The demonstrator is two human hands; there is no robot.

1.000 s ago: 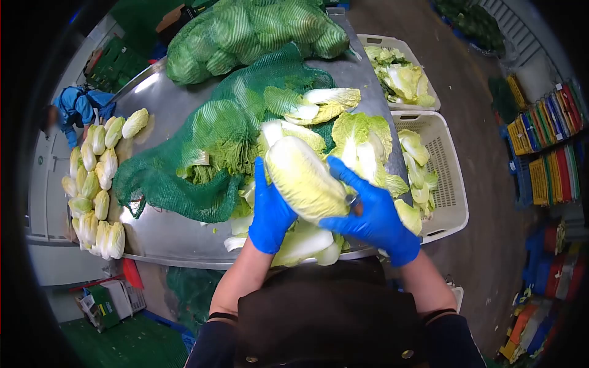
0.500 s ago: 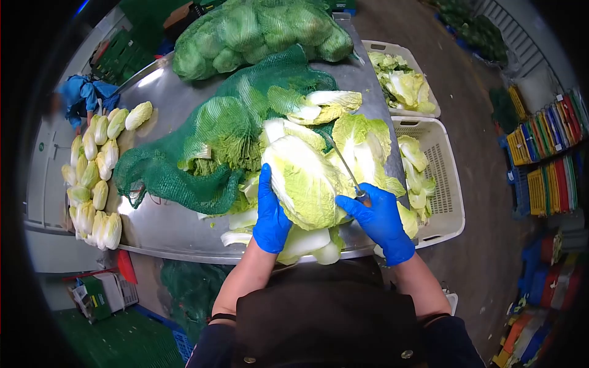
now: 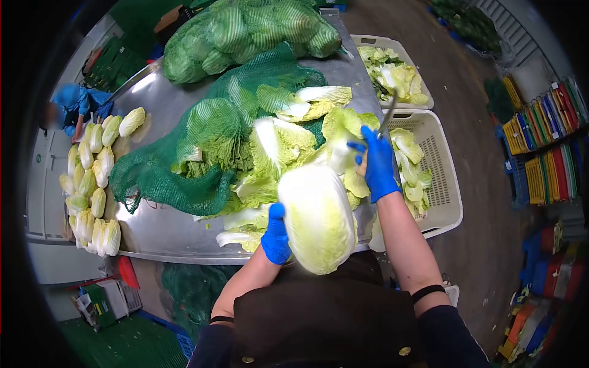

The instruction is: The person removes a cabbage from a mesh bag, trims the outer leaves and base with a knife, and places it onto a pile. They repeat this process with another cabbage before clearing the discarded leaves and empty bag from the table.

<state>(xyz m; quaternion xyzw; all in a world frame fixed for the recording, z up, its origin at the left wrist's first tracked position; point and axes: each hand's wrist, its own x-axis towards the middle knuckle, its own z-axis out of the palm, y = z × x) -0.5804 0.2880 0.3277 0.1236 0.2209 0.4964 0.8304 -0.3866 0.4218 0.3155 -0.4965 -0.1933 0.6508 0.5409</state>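
A pale napa cabbage [image 3: 316, 214] with a white base is held low in front of me, over the table's near edge. My left hand [image 3: 276, 236], in a blue glove, grips its left side, the fingers hidden beneath. My right hand [image 3: 379, 165], gloved too, is away from the cabbage to the upper right, wrapped round a knife [image 3: 386, 118] whose blade points up and away. Loose leaves [image 3: 343, 144] lie just left of the right hand. More peeled leaves [image 3: 279, 144] lie behind the cabbage, beside a green net sack [image 3: 227, 116] with cabbages inside.
A full net sack [image 3: 245, 40] lies at the table's [image 3: 156, 230] far end. Trimmed cabbages [image 3: 92, 178] stand in rows at the left, near a person in blue [image 3: 80, 104]. Two white crates [image 3: 451, 178] with leaves stand right of the table. Colourful crates [image 3: 546, 135] are stacked farther right.
The cabbage has come down towards me and shows a smoother, paler surface. My right hand has moved off it, up and right, with the knife. A leaf now lies where the cabbage was.
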